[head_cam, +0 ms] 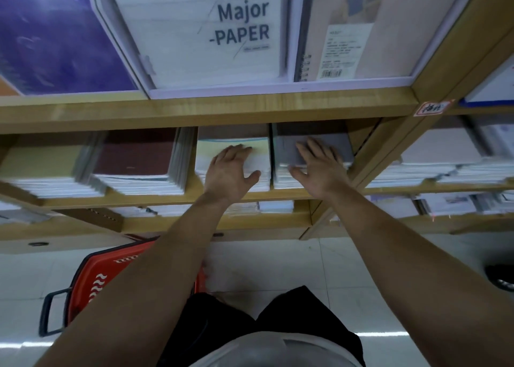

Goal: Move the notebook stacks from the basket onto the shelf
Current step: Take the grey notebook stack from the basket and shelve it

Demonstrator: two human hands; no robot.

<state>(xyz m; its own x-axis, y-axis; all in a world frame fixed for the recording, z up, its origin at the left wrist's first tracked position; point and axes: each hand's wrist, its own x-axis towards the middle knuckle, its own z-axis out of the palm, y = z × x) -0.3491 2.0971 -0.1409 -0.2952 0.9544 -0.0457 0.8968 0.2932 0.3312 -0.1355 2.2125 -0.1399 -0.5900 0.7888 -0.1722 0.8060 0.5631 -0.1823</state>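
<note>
Two notebook stacks stand side by side on the wooden shelf [167,197]. My left hand [229,167] lies flat, fingers straight, on top of the pale pastel-covered stack [261,155]. My right hand [317,166] lies flat on the grey-covered stack [331,141] beside it, thumb spread toward the stack's front edge. The red basket [94,280] with a black handle sits on the floor at the lower left, mostly hidden behind my left forearm; its contents cannot be seen.
More stacks fill the same shelf: a maroon-covered one [133,155] and a pale yellow one [41,160] to the left. Large pads, one marked "Major PAPER" [217,29], stand on the shelf above. A neighbouring shelf unit [445,166] on the right holds white stacks. The floor is white tile.
</note>
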